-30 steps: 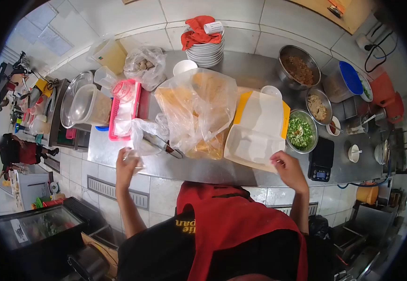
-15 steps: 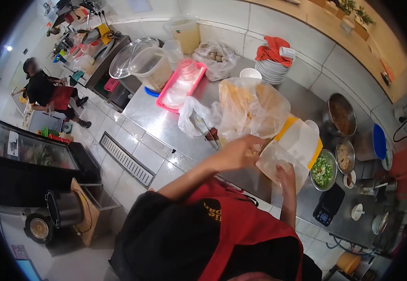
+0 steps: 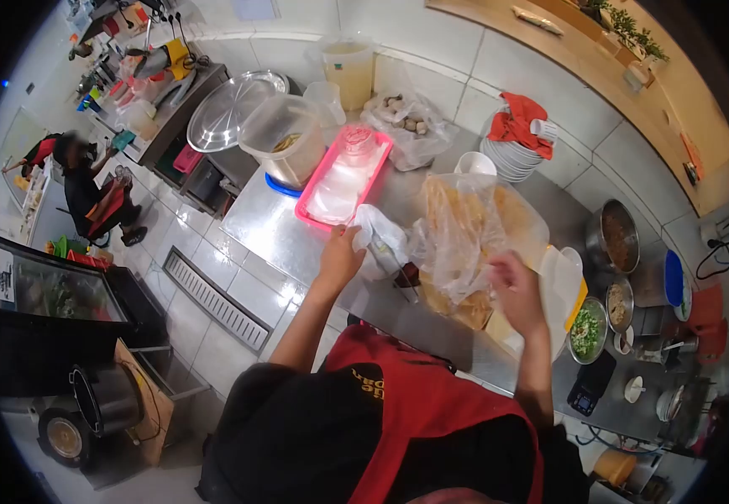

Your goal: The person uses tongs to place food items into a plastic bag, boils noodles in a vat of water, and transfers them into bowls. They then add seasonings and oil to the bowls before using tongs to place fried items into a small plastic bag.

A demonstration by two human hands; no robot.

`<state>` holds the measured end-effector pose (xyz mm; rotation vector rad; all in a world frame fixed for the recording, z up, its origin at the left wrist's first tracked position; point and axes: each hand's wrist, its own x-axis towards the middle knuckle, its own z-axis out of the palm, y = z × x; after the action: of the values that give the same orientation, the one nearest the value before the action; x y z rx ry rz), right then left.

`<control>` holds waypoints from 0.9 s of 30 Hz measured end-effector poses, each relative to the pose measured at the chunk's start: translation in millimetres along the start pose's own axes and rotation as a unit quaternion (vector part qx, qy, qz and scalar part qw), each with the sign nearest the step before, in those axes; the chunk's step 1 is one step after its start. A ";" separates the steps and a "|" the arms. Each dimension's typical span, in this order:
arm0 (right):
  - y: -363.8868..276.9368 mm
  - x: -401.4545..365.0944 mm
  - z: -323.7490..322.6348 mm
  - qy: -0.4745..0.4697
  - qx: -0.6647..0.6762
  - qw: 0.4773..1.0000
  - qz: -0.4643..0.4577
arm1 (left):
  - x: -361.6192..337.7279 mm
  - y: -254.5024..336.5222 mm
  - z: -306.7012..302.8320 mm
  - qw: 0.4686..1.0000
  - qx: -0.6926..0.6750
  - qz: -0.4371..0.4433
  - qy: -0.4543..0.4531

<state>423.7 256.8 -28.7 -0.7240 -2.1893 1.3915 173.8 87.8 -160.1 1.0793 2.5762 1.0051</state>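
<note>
My left hand (image 3: 343, 259) is closed at the near edge of a white plastic bag (image 3: 377, 235), its fingertips against the bag. My right hand (image 3: 519, 290) is raised with fingers curled, beside a clear plastic bag (image 3: 457, 239) of yellow-orange food. Whatever its fingers hold, if anything, cannot be made out. This clear bag lies over a translucent container (image 3: 534, 220) on the steel table. Pale, translucent sheet-like pieces (image 3: 559, 273) with a yellow edge lie right of my right hand. Tongs (image 3: 409, 286) lie between my hands, partly under the plastic.
A pink tray (image 3: 335, 195), a clear tub (image 3: 280, 139) and a plate stack (image 3: 516, 158) stand at the back. Rightward are a bowl of chopped greens (image 3: 586, 330), a metal bowl (image 3: 613, 235) and a black scale (image 3: 591, 385). Another person (image 3: 96, 189) stands far left.
My left hand has moved left to the white bag. My right hand has let go of the translucent plastic piece and risen toward the clear bag. The view has shifted slightly.
</note>
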 end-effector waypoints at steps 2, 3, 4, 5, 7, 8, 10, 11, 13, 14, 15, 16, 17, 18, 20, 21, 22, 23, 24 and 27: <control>-9.6 30.5 65.3 -0.179 -0.058 0.982 0.033 | 7.1 -13.9 -2.3 0.998 -0.062 0.000 -0.004; 9.4 35.3 102.9 -0.198 -0.163 0.967 -0.011 | 9.6 -21.0 -4.0 0.997 -0.076 0.022 0.000; 37.0 38.2 136.6 -0.214 -0.266 0.938 -0.057 | 13.6 -27.6 -6.2 0.995 -0.092 0.045 0.005; 56.6 36.5 158.4 -0.188 -0.322 0.927 -0.049 | 16.7 -34.4 -8.9 0.992 -0.108 0.067 0.011; 86.9 31.5 189.9 -0.133 -0.433 0.891 -0.036 | 19.1 -30.6 -33.2 0.984 -0.152 0.070 -0.059; 98.5 32.9 192.4 -0.137 -0.425 0.895 -0.029 | 21.6 -30.2 -42.8 0.978 -0.173 0.070 -0.094; 81.9 42.5 181.6 -0.160 -0.345 0.924 0.033 | 23.5 -41.5 -46.3 0.976 -0.098 0.118 -0.154; 67.7 45.8 173.0 -0.169 -0.304 0.935 0.067 | 24.7 -45.6 -46.8 0.970 -0.061 0.144 -0.185; 42.1 51.7 149.7 -0.163 -0.302 0.935 0.090 | 33.9 -45.4 -47.3 0.966 -0.059 0.104 -0.228; 31.2 55.2 134.2 -0.176 -0.335 0.922 0.083 | 38.2 -43.4 -48.5 0.962 -0.058 0.086 -0.252; 17.9 57.7 124.0 -0.189 -0.368 0.907 0.075 | 42.8 -39.4 -52.8 0.958 -0.078 0.087 -0.262; 0.8 61.3 117.6 -0.201 -0.408 0.884 0.107 | 48.8 -33.1 -58.8 0.953 -0.099 0.089 -0.271; -16.7 64.5 111.0 -0.213 -0.446 0.858 0.139 | 52.3 -27.5 -63.3 0.948 -0.120 0.091 -0.280; -30.4 64.8 106.7 -0.227 -0.482 0.829 0.170 | 52.9 -23.2 -66.9 0.942 -0.134 0.112 -0.288; -46.7 62.4 103.0 -0.256 -0.522 0.798 0.156 | 54.3 -17.4 -69.6 0.928 -0.161 0.154 -0.300; -52.5 60.7 102.9 -0.271 -0.540 0.783 0.147 | 54.5 -17.0 -66.5 0.925 -0.168 0.158 -0.303; -58.4 59.7 103.9 -0.268 -0.541 0.784 0.146 | 53.6 -16.6 -63.0 0.922 -0.174 0.161 -0.307; -63.6 60.4 106.0 -0.264 -0.542 0.784 0.145 | 52.5 -17.1 -59.9 0.919 -0.181 0.164 -0.310; -65.7 60.8 108.9 -0.261 -0.544 0.785 0.143 | 52.1 -18.6 -56.7 0.916 -0.176 0.152 -0.326; -58.6 60.9 120.8 -0.219 -0.485 0.839 0.117 | 54.2 -19.8 -49.7 0.909 -0.171 0.128 -0.358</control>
<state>291.5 192.5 -17.3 -1.0989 -3.2835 0.4306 103.8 88.9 -130.1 1.3757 1.6409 0.8462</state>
